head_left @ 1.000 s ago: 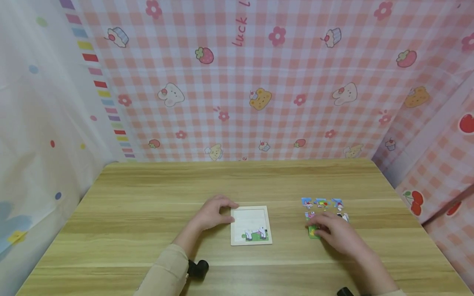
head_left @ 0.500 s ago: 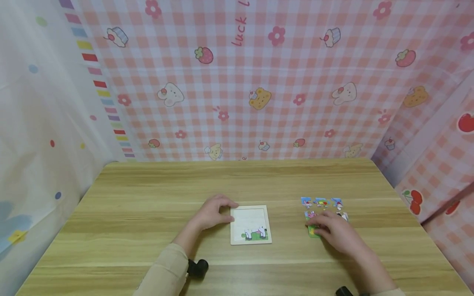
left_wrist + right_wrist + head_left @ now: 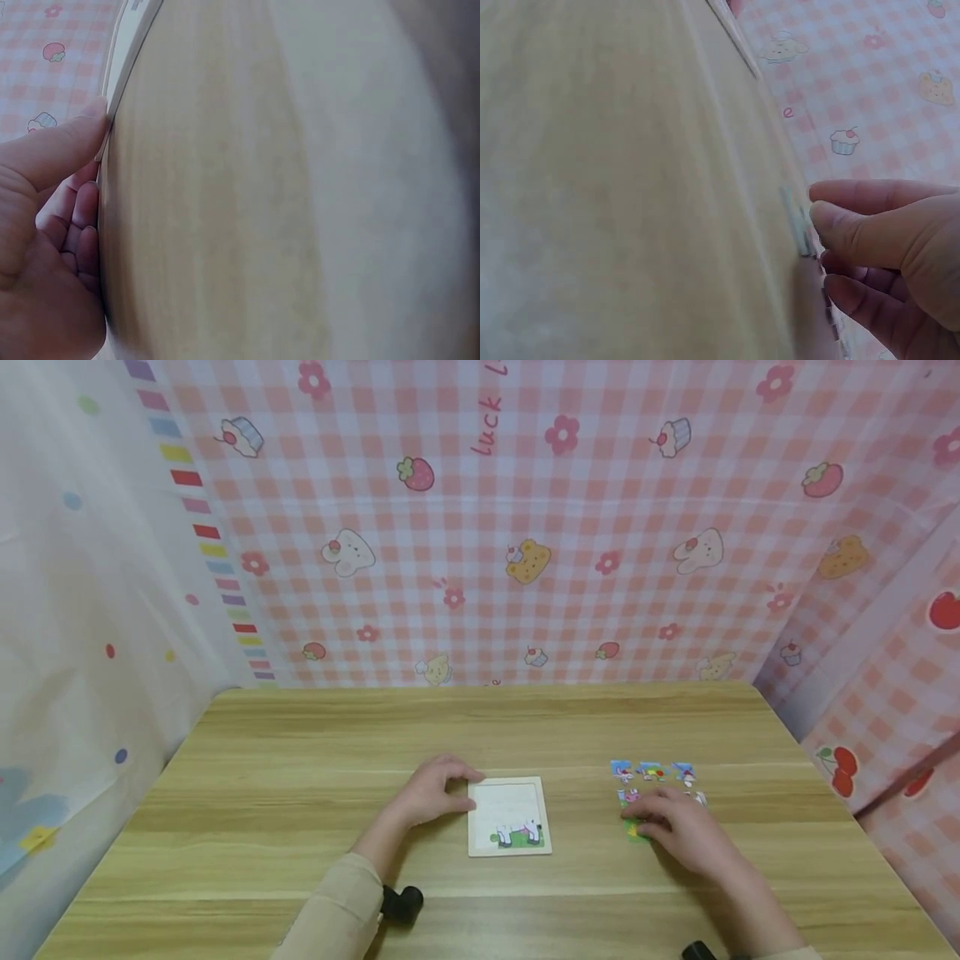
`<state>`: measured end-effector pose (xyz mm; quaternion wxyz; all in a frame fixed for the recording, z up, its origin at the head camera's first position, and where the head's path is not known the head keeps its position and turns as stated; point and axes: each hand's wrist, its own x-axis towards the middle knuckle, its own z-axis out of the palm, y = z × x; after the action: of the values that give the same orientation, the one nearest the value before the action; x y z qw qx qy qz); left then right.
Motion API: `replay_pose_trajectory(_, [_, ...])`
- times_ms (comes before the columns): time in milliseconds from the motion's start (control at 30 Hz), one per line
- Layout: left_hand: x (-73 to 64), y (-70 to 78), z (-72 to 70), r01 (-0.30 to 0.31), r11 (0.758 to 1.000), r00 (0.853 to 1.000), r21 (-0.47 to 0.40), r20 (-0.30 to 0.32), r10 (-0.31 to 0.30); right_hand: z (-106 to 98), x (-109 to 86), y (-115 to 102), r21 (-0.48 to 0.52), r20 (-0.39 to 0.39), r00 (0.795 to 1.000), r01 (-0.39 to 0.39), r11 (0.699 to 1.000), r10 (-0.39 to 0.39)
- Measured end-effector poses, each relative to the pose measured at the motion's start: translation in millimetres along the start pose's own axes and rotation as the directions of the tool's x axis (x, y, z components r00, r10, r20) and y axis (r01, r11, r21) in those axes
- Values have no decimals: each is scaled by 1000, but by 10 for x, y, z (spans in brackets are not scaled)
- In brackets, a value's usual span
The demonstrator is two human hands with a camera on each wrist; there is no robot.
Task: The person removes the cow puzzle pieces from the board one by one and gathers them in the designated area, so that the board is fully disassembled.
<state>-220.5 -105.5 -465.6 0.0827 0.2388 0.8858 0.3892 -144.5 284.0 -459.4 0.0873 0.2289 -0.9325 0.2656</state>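
A square wooden puzzle frame [image 3: 508,862] lies mid-table; one joined white-and-green section [image 3: 519,835] fills its lower right. My left hand [image 3: 435,792] rests at its left side, index finger and thumb spread apart and touching the edge. In the left wrist view the thumb [image 3: 67,146] meets the frame's rim [image 3: 124,75]. To the right, my right hand [image 3: 678,828] is over the loose puzzle pieces, thumb and index finger at either side of a green puzzle piece [image 3: 634,832], which they seem to pinch. The hand hides part of the group.
Behind the right hand, a row of loose blue-edged pieces [image 3: 652,771] lies on the wooden table [image 3: 315,727]. A pink checked cloth [image 3: 480,510] hangs at the table's back edge, with a white cloth [image 3: 67,635] on the left. Black wrist devices [image 3: 402,905] sit near both forearms.
Both hands keep almost the same places. The green puzzle piece shows slightly differently under the right fingers, and a dark patch of a piece beside that hand is now hidden. The frame has not moved.
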Motion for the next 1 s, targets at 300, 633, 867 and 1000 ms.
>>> replay_pose_trajectory(300, [2, 9, -6, -3, 1000, 1000, 4, -5, 3, 7, 118, -142, 79, -31, 999, 42, 996, -40])
replay_pose_trajectory(633, [1, 8, -4, 7, 1000, 1000, 0, 3, -7, 251, 324, -414, 177, 58, 989, 122, 977, -134])
replay_pose_trajectory(867, [-3, -1, -1, 1, 1000, 1000, 4, 3, -1, 385, 441, -569, 175, 102, 978, 163, 971, -183])
replay_pose_trajectory(1000, [-1, -13, 2, -6, 1000, 1000, 8, 1, 6, 458, 500, -664, 168, 118, 972, 181, 969, -202])
